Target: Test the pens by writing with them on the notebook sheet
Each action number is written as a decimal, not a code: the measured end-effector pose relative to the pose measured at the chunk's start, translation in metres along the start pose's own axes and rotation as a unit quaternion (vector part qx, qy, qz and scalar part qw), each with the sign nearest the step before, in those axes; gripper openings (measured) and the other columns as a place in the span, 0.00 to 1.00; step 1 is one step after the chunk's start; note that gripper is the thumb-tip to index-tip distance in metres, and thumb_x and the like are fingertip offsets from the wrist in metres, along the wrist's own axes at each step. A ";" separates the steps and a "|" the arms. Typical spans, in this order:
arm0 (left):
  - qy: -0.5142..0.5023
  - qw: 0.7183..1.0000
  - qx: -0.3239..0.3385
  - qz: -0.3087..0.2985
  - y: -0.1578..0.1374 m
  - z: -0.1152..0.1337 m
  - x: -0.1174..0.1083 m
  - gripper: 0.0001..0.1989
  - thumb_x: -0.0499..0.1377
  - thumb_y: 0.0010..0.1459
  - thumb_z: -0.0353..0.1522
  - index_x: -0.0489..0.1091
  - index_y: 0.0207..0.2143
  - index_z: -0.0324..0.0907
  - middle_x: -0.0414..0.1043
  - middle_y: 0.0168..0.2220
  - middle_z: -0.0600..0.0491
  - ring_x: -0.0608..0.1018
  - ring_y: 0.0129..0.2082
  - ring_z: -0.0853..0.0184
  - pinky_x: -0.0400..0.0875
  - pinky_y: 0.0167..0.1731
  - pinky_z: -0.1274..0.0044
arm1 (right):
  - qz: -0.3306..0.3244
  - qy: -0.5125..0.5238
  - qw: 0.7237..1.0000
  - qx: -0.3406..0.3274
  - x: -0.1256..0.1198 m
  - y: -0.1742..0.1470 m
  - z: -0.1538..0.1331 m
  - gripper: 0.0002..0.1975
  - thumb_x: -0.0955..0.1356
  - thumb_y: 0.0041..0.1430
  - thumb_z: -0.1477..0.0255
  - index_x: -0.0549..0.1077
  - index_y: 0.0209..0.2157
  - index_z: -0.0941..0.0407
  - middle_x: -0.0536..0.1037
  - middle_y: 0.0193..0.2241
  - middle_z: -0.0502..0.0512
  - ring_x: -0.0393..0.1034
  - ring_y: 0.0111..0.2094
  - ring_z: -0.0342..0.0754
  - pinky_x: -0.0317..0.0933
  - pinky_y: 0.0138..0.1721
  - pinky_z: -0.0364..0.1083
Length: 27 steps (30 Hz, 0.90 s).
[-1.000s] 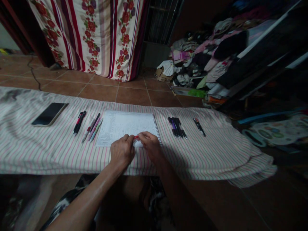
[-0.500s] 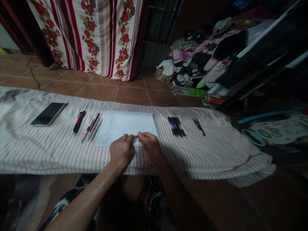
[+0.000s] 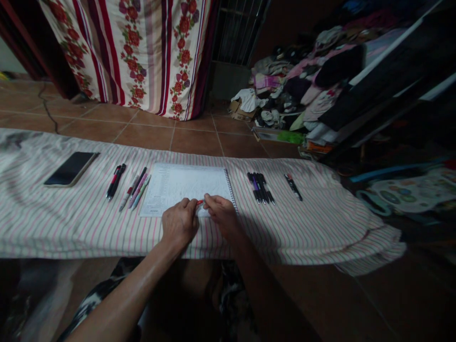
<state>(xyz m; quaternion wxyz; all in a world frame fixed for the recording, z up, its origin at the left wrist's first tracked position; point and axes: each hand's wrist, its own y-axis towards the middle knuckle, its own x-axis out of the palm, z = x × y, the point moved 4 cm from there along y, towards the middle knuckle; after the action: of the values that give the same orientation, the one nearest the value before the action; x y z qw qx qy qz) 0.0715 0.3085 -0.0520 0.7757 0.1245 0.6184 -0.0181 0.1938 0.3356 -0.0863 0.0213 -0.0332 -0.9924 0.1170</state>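
Striped-cloth surface [image 3: 302, 232] is carrying a white spiral notebook [image 3: 185, 185], coil on the right; its print is showing too small to read. Left hand [image 3: 180, 221] and right hand [image 3: 223, 211] are sitting nearly closed, pinching a small, slim red piece [image 3: 200, 203] between them, over the notebook's near part. Fingers are covering both its ends, hiding full length and tip shape.

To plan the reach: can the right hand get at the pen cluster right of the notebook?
Probably yes: nothing stands between the right hand and the pen cluster, though it seems busy with a small red item.
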 end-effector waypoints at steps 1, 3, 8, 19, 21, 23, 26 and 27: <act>-0.001 1.000 0.003 0.001 0.000 0.001 0.000 0.11 0.47 0.56 0.31 0.66 0.39 0.46 0.69 0.31 0.54 0.73 0.30 0.65 0.55 0.23 0.76 | 0.002 -0.008 1.000 -0.001 0.000 0.000 0.000 0.17 0.67 0.45 0.57 0.66 0.19 0.58 0.57 0.12 0.42 0.44 0.13 0.35 0.37 0.15 0.40; 0.000 1.000 0.007 0.002 0.000 0.002 0.000 0.11 0.46 0.57 0.31 0.66 0.39 0.46 0.69 0.31 0.54 0.73 0.30 0.65 0.55 0.23 0.76 | 0.012 -0.007 1.000 -0.007 -0.001 -0.001 -0.002 0.16 0.68 0.44 0.59 0.66 0.19 0.58 0.58 0.12 0.42 0.44 0.13 0.35 0.37 0.15 0.40; 0.006 1.000 -0.007 -0.012 0.001 0.001 0.001 0.12 0.47 0.56 0.31 0.66 0.40 0.47 0.70 0.32 0.54 0.73 0.29 0.65 0.55 0.23 0.76 | -0.021 0.032 0.999 -0.004 0.002 -0.004 -0.006 0.11 0.68 0.44 0.65 0.71 0.28 0.58 0.62 0.15 0.43 0.44 0.15 0.35 0.36 0.16 0.40; -0.006 0.999 -0.011 -0.034 0.000 0.003 -0.001 0.12 0.46 0.57 0.31 0.66 0.41 0.46 0.70 0.33 0.53 0.73 0.32 0.65 0.58 0.25 0.76 | 0.011 0.006 1.000 0.008 0.001 -0.001 -0.002 0.16 0.68 0.44 0.59 0.66 0.20 0.58 0.61 0.14 0.43 0.45 0.14 0.35 0.37 0.15 0.40; -0.003 1.000 -0.009 -0.030 0.000 0.003 0.000 0.12 0.46 0.56 0.31 0.66 0.40 0.46 0.70 0.33 0.53 0.73 0.32 0.65 0.58 0.25 0.76 | 0.010 0.007 1.000 -0.007 -0.001 -0.002 -0.003 0.13 0.68 0.44 0.61 0.67 0.20 0.58 0.61 0.13 0.43 0.45 0.14 0.35 0.38 0.15 0.40; 0.000 1.000 -0.008 -0.026 0.001 0.003 0.000 0.12 0.47 0.56 0.31 0.66 0.40 0.46 0.69 0.33 0.53 0.73 0.31 0.65 0.58 0.25 0.76 | -0.004 0.023 1.000 -0.009 -0.001 -0.002 -0.004 0.11 0.68 0.44 0.64 0.70 0.25 0.58 0.62 0.15 0.43 0.45 0.15 0.35 0.37 0.15 0.39; 0.003 1.000 -0.010 -0.027 0.001 0.002 0.000 0.12 0.47 0.56 0.30 0.65 0.41 0.47 0.69 0.32 0.53 0.73 0.30 0.65 0.57 0.24 0.76 | -0.027 0.060 0.998 0.004 0.001 -0.003 -0.006 0.13 0.68 0.44 0.66 0.72 0.32 0.58 0.67 0.20 0.45 0.45 0.15 0.34 0.35 0.15 0.39; 0.003 1.000 -0.011 -0.026 0.002 0.002 -0.001 0.13 0.46 0.56 0.31 0.65 0.41 0.47 0.69 0.32 0.53 0.73 0.30 0.65 0.57 0.24 0.76 | -0.027 0.072 0.997 0.010 0.001 -0.003 -0.006 0.14 0.68 0.43 0.66 0.71 0.33 0.57 0.68 0.22 0.47 0.46 0.16 0.34 0.35 0.15 0.38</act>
<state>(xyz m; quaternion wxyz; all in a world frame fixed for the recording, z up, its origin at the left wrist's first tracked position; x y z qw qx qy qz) 0.0734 0.3094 -0.0507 0.7746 0.1004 0.6237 -0.0310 0.1928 0.3337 -0.0795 0.0959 -0.0144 -0.9876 0.1237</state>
